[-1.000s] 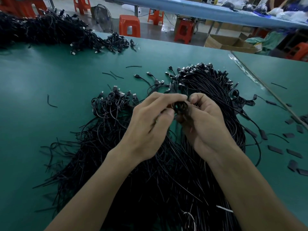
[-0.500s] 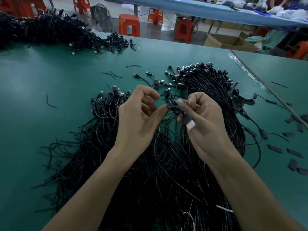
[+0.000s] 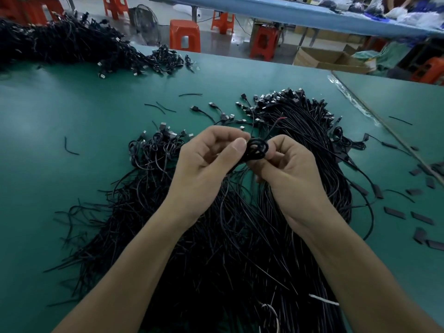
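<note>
Between both hands sits a small coil of black cable (image 3: 257,149), held above the green table (image 3: 72,116). My left hand (image 3: 209,164) pinches its left side with thumb and curled fingers. My right hand (image 3: 290,169) grips the right side, fingers curled round it. A thin tail of the cable with a reddish tip (image 3: 282,118) sticks up and right from the coil. Under my hands lies a big pile of straight black USB cables (image 3: 300,131), and a heap of coiled ones (image 3: 156,150) lies to the left.
Another long heap of black cables (image 3: 72,46) runs along the table's far left edge. Short black sleeve pieces (image 3: 420,217) lie scattered at the right, and loose cable offcuts (image 3: 69,147) on the left. Orange stools (image 3: 185,36) and a cardboard box (image 3: 322,57) stand beyond the table.
The hands parted briefly, with a plug end showing in the right hand, then came together again. The cable now forms a round coil between both hands.
</note>
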The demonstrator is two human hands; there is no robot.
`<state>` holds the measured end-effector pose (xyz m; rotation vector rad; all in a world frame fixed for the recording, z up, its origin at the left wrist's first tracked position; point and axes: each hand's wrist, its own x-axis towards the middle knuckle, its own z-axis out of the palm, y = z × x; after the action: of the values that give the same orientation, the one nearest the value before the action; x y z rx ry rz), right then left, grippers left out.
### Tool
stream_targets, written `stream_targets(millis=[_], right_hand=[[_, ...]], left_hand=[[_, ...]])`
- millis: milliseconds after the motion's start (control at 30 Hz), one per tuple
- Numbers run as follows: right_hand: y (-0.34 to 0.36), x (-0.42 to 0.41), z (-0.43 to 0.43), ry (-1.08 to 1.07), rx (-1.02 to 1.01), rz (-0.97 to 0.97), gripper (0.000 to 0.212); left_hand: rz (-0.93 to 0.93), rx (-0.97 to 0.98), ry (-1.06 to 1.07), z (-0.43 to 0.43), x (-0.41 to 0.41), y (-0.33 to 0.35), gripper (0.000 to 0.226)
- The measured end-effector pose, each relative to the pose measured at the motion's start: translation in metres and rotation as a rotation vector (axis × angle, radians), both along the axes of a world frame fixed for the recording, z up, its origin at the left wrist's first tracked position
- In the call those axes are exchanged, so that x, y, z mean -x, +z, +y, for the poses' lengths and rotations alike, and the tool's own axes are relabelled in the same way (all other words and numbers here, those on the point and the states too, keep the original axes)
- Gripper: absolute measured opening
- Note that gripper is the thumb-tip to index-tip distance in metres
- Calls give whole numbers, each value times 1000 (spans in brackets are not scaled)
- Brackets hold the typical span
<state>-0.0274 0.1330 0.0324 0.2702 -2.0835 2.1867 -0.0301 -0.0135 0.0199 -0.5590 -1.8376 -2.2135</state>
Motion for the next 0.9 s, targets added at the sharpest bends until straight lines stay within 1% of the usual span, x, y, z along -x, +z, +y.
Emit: stream_targets(millis=[67, 133, 200, 300, 367, 433, 500, 533, 600, 700, 733, 800, 900], right_hand=[[0, 0, 0, -1, 16, 12, 37], [0, 0, -1, 1, 12, 30, 36], [1, 0, -3, -21, 8, 58, 37], [1, 0, -2, -73, -2, 95, 37], [1, -1, -2, -96, -9, 127, 36], [2, -1, -3, -121, -57, 185, 36], [4, -3, -4, -120, -96, 232, 36], [4, -3, -5, -111, -107, 242, 36], [3, -3, -5, -107, -117, 246, 35], [-1, -4, -5, -104, -119, 219, 35], [-3, -4, -6, -97, -118, 207, 35], [-5, -4, -7, -76, -106, 170, 34], [-9, -4, -8, -25, 9, 68, 35]], left_hand=[[45, 57, 34, 0, 1, 0, 7], [74, 109, 49, -2, 2, -1, 5], [71, 149, 78, -4, 3, -2, 9], [36, 178, 111, -8, 4, -3, 7], [-55, 179, 64, -9, 4, -4, 22], [-208, 169, -11, -9, 6, -5, 34], [-302, 192, -84, -8, 5, -5, 31], [-297, 207, -114, -8, 5, -5, 30], [-238, 221, -132, -8, 4, -6, 25], [-170, 214, -17, -8, 7, -8, 16], [-117, 253, 55, -8, 8, -10, 18], [56, 387, 217, -10, 10, -12, 26], [293, 562, 357, -12, 7, -11, 29]])
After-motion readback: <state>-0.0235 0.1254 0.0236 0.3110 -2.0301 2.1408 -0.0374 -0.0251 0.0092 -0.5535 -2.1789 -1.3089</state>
